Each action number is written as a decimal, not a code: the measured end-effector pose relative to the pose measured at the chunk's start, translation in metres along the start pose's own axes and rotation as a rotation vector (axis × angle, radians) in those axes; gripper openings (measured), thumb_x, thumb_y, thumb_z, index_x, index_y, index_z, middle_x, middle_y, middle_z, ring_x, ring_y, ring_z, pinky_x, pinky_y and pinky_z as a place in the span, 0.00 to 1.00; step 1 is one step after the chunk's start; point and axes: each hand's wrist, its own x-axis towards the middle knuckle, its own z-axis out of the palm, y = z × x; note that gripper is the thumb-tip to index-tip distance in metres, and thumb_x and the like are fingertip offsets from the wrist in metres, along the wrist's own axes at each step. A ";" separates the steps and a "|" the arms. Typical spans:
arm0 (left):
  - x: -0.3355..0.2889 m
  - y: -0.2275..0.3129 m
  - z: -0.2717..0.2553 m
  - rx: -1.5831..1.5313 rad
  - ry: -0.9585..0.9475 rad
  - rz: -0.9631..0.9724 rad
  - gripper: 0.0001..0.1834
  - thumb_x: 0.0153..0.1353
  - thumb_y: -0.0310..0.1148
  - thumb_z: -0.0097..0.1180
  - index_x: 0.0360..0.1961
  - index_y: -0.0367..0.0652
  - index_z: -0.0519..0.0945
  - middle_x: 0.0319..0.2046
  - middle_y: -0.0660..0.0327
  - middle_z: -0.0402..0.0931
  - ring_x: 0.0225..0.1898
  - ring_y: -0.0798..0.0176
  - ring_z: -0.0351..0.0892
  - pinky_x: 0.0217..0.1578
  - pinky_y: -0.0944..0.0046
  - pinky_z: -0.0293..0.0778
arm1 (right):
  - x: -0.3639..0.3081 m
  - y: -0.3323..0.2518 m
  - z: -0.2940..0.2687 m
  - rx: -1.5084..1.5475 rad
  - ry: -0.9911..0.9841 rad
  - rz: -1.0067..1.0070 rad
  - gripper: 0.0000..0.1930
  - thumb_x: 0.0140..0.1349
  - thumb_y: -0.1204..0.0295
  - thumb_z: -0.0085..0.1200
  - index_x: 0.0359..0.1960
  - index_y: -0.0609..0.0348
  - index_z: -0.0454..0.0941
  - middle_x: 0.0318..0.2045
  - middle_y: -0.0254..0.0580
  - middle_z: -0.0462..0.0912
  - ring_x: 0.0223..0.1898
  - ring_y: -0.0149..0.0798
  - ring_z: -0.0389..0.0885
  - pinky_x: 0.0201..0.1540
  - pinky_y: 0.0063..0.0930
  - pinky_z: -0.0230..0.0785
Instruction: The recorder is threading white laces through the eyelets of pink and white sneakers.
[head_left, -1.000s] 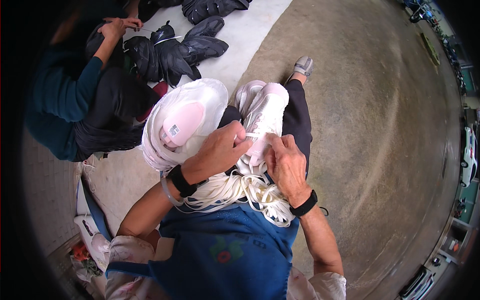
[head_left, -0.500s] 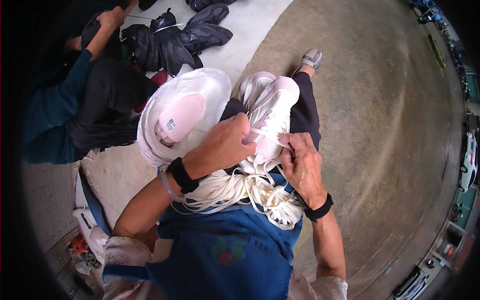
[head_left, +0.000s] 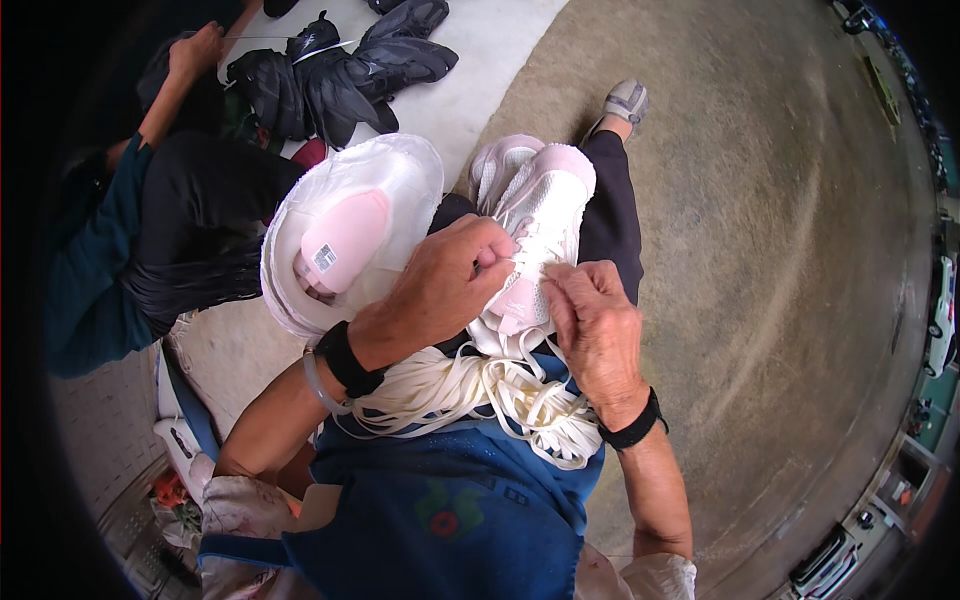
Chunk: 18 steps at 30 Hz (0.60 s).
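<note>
A white and pink shoe upper (head_left: 558, 205) rests on my lap, its toe pointing away from me. My left hand (head_left: 450, 270) is closed in a pinch on a white shoelace at the left eyelets. From the right side, my right hand (head_left: 597, 325) pinches the lace close to the shoe's opening, its thumb and forefinger together; the lace between its fingertips is mostly hidden. A second pink and white upper (head_left: 495, 170) lies just behind on the left. Below the shoe, a thick bundle of cream-white laces (head_left: 440, 390) spreads over my blue apron (head_left: 430, 490).
Left of the shoe stands a white cloth-lined round container (head_left: 405, 170) with a pink shoe part (head_left: 345, 230) inside. Beyond it lie several black shoe uppers (head_left: 340, 80). At the left sits another person (head_left: 180, 220), one hand pulling a thin cord. Concrete floor (head_left: 740, 280) stretches along my right.
Both hands have drawn in toward the shoe's lacing; the lace that stretched across the shoe toward my right hand no longer shows as a wide band. The other person's hand has moved left.
</note>
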 end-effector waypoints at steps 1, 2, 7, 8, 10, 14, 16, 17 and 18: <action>0.001 0.000 0.001 -0.009 0.003 0.021 0.07 0.56 0.24 0.58 0.35 0.37 0.74 0.29 0.61 0.71 0.28 0.68 0.71 0.24 0.70 0.68 | 0.001 -0.005 0.001 -0.094 -0.008 -0.010 0.07 0.57 0.74 0.56 0.38 0.57 0.79 0.31 0.43 0.75 0.29 0.46 0.79 0.29 0.37 0.73; 0.002 0.000 0.001 -0.018 0.005 0.041 0.05 0.57 0.23 0.58 0.35 0.38 0.75 0.29 0.61 0.71 0.29 0.67 0.72 0.24 0.69 0.69 | 0.002 -0.008 0.002 -0.093 -0.008 -0.009 0.07 0.57 0.74 0.56 0.38 0.57 0.79 0.31 0.43 0.75 0.29 0.46 0.79 0.29 0.37 0.73; 0.003 -0.001 0.001 0.071 -0.024 0.073 0.06 0.55 0.23 0.58 0.35 0.37 0.76 0.29 0.59 0.72 0.30 0.64 0.74 0.26 0.66 0.70 | 0.008 -0.016 0.000 -0.228 -0.066 0.045 0.06 0.51 0.76 0.57 0.32 0.58 0.77 0.27 0.44 0.72 0.27 0.46 0.78 0.28 0.39 0.72; 0.003 -0.001 0.001 0.046 -0.014 0.072 0.06 0.55 0.23 0.58 0.34 0.37 0.76 0.29 0.58 0.72 0.30 0.63 0.75 0.27 0.65 0.70 | 0.010 -0.015 0.000 -0.226 -0.068 0.043 0.06 0.51 0.76 0.57 0.32 0.58 0.77 0.27 0.44 0.72 0.27 0.46 0.78 0.28 0.39 0.72; 0.002 0.000 -0.001 0.042 -0.011 0.078 0.06 0.55 0.23 0.58 0.34 0.37 0.76 0.29 0.58 0.72 0.30 0.63 0.76 0.27 0.65 0.70 | 0.014 -0.009 -0.001 -0.129 -0.059 -0.002 0.07 0.49 0.77 0.57 0.32 0.58 0.78 0.26 0.46 0.73 0.27 0.48 0.78 0.30 0.40 0.72; 0.005 -0.002 0.001 0.068 -0.029 0.115 0.07 0.54 0.23 0.58 0.35 0.37 0.76 0.30 0.56 0.73 0.31 0.61 0.77 0.29 0.64 0.71 | 0.019 0.014 0.000 0.363 -0.140 0.207 0.08 0.49 0.79 0.56 0.32 0.58 0.80 0.24 0.40 0.72 0.24 0.35 0.72 0.29 0.29 0.67; 0.007 0.000 0.005 0.058 -0.050 0.102 0.07 0.54 0.23 0.58 0.35 0.38 0.77 0.30 0.56 0.73 0.31 0.60 0.77 0.30 0.63 0.72 | 0.020 0.021 -0.003 0.491 -0.186 0.302 0.06 0.50 0.79 0.56 0.31 0.60 0.80 0.24 0.33 0.70 0.25 0.27 0.68 0.29 0.23 0.63; 0.008 0.001 0.006 0.051 -0.068 0.089 0.08 0.53 0.23 0.58 0.35 0.38 0.77 0.30 0.55 0.73 0.31 0.58 0.77 0.31 0.62 0.72 | 0.021 0.024 -0.005 0.573 -0.246 0.348 0.05 0.51 0.79 0.56 0.31 0.60 0.79 0.24 0.31 0.69 0.25 0.26 0.67 0.29 0.21 0.62; 0.008 0.002 0.008 0.054 -0.065 0.093 0.08 0.53 0.23 0.58 0.35 0.38 0.77 0.30 0.55 0.73 0.31 0.58 0.77 0.31 0.62 0.72 | 0.022 0.027 -0.007 0.654 -0.306 0.393 0.04 0.51 0.79 0.56 0.30 0.60 0.79 0.24 0.29 0.69 0.26 0.24 0.66 0.30 0.20 0.61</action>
